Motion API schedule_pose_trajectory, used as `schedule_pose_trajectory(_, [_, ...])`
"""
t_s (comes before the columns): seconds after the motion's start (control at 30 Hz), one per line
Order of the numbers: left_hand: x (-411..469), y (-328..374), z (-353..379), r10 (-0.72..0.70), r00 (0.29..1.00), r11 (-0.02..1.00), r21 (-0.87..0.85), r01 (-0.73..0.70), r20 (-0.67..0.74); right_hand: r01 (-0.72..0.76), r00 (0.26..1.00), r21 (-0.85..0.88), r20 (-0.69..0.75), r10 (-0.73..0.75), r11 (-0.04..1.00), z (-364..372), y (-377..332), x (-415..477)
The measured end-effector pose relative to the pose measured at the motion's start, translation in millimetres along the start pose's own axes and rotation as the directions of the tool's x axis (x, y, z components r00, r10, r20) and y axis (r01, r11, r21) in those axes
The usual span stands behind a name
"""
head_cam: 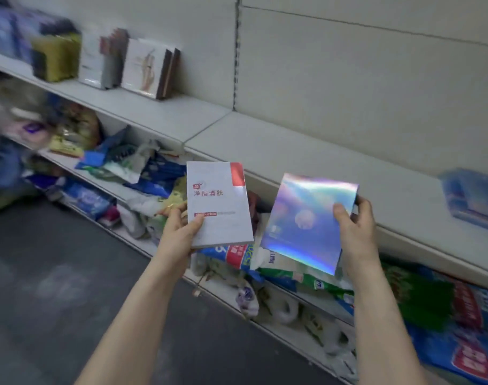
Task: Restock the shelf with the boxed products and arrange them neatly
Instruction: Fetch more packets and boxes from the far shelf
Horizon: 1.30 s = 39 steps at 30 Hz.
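Observation:
My left hand point(183, 229) grips a flat white box with a red corner and red lettering point(219, 198) by its lower left edge, face up. My right hand point(355, 223) holds a shiny holographic box point(304, 220) at its right side, thumb on the front. Both boxes hover in front of the white shelf point(265, 145). Further left on that shelf several boxes stand upright in a row, among them a white box with a hand picture point(145, 68) and a yellow-green one point(55, 56).
A blue box point(472, 198) lies at the shelf's right end. The lower shelves hold piled bags and packets point(306, 276) in blue, green and white. A grey back panel point(348, 65) rises behind the shelf. Dark floor point(56, 273) spreads at the left.

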<state>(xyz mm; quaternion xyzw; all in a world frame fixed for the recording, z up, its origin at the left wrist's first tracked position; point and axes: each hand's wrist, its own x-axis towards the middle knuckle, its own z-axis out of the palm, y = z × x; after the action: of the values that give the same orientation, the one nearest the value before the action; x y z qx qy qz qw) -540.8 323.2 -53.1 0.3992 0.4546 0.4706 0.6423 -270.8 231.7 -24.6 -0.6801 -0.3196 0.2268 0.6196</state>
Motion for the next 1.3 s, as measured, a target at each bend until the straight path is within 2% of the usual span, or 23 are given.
schedule_pose_trajectory(0.2, [18.9,27.0,-105.7,0.022,0.988,0.999,0.049,-0.015,-0.155,0.042,0.993,-0.035,0.113,-0.038,0.999,116.0,-14.0,-19.5])
schedule_pose_trajectory(0.43, [59.8,48.7,-186.3,0.066,0.955,0.997,0.045,-0.055,-0.289,0.138,0.961,-0.091,0.254,-0.110,0.986,232.3,-29.7,-1.7])
schedule_pose_trajectory(0.57, [96.7,68.2,-224.4,0.127,0.920,0.991,0.092,-0.099,-0.370,0.169,0.931,-0.081,0.339,-0.132,0.982,306.1,-36.6,18.5])
schedule_pose_trajectory(0.73, [167.1,103.7,-270.9,0.176,0.869,0.984,0.064,-0.165,-0.462,0.211,0.880,-0.066,0.448,-0.160,0.975,403.5,-52.8,55.8])
schedule_pose_trajectory(1.07, [290.8,176.6,-338.6,0.241,0.791,0.965,0.049,-0.259,-0.562,0.257,0.747,0.043,0.626,-0.226,0.966,582.5,-105.5,135.2])
schedule_pose_trajectory(1.3, [360.6,213.4,-413.2,0.291,0.775,0.951,0.078,-0.300,-0.560,0.326,0.724,0.018,0.639,-0.261,0.945,703.2,-121.3,144.9])
